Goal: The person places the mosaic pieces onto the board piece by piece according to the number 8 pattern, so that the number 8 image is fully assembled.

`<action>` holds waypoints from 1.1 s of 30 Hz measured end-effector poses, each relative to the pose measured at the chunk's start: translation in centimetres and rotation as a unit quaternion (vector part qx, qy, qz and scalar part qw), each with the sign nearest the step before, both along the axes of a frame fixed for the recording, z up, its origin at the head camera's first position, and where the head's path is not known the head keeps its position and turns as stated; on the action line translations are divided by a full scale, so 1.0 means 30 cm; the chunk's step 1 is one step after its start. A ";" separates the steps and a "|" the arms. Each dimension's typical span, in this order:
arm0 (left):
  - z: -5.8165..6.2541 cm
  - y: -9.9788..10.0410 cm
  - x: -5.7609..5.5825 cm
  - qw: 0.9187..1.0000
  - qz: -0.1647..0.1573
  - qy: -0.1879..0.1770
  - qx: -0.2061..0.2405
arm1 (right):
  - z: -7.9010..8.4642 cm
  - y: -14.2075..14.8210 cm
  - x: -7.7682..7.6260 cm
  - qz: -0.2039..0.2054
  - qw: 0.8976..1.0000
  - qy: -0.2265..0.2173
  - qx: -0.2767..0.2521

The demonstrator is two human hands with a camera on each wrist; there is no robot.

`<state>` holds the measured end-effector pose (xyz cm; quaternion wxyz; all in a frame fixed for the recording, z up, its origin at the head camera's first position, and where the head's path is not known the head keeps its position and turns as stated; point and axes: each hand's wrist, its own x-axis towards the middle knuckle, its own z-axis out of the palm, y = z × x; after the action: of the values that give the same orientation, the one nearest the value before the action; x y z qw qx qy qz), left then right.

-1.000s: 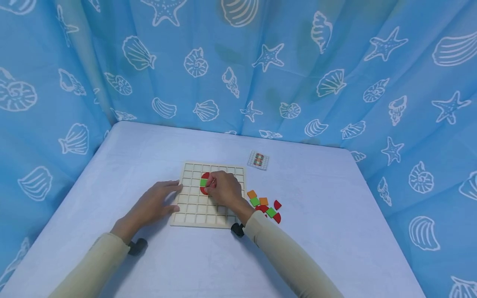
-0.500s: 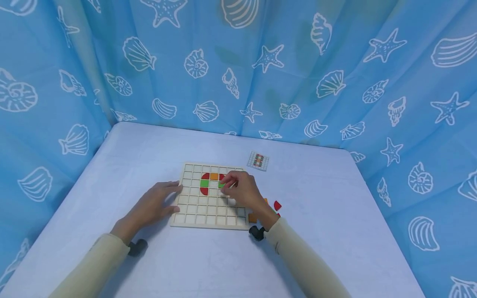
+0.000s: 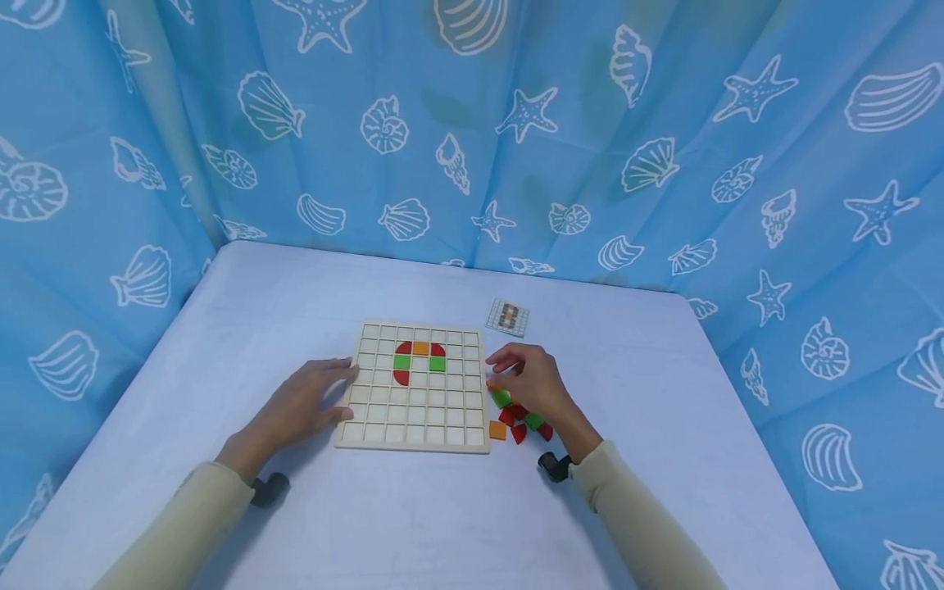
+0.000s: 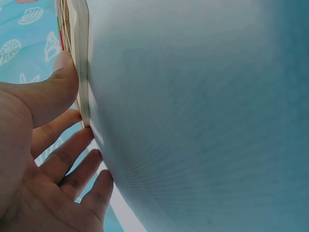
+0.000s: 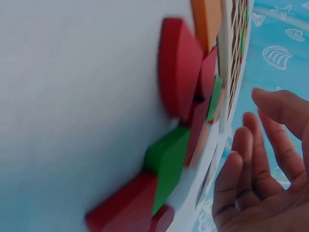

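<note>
A light wooden grid board [image 3: 383, 414] lies on the table with several coloured pieces set into its upper middle. Red quarter-round pieces, two green squares, one being the right green square [image 3: 437, 364], and an orange square [image 3: 420, 348] form an arch-like shape. My left hand [image 3: 306, 399] rests against the board's left edge, thumb and fingertips touching the rim, as the left wrist view also shows. Past the board's right edge, my right hand [image 3: 534, 378] hovers over a pile of loose pieces, fingers loosely bent, nothing visible between them. A green piece [image 5: 169, 162] lies in that pile.
Loose red quarter-rounds [image 5: 181, 67], green squares and an orange square [image 3: 497, 430] lie close along the board's right side. Behind them sits a small pattern card [image 3: 508, 317] printed with a grid and coloured figure. A blue shell-print curtain [image 3: 472, 123] hangs behind the table.
My right hand has moved right, off the board to above the loose pieces, uncovering the orange and green squares in the grid. The left hand stays at the board's edge.
</note>
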<state>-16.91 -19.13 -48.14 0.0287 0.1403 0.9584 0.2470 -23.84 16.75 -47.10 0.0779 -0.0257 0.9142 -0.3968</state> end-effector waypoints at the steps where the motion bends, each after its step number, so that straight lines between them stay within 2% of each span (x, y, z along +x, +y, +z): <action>1: -0.001 0.000 0.000 1.000 0.001 -0.001 0.000 | -0.001 0.007 -0.001 -0.002 1.000 -0.005 0.006; 9: -0.017 -0.006 -0.006 1.000 0.003 -0.009 -0.003 | -0.015 0.029 -0.005 0.004 0.998 -0.047 0.051; 15: -0.013 -0.008 -0.004 1.000 0.003 -0.008 0.000 | -0.017 0.026 -0.012 0.032 0.996 -0.037 0.078; 22: -0.012 -0.009 -0.005 1.000 0.002 0.000 0.005 | -0.012 0.023 -0.016 0.038 0.994 -0.035 0.096; 24: -0.013 -0.009 -0.005 1.000 0.002 0.000 0.007 | -0.012 0.026 -0.016 0.038 0.995 -0.031 0.088; 33: -0.025 -0.011 -0.007 1.000 -0.001 0.004 0.006 | -0.005 0.027 -0.010 0.040 0.999 0.015 -0.010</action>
<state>-17.13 -19.46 -48.89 0.0239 0.1425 0.9569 0.2520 -24.13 17.57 -47.26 0.0802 -0.0691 0.9095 -0.4021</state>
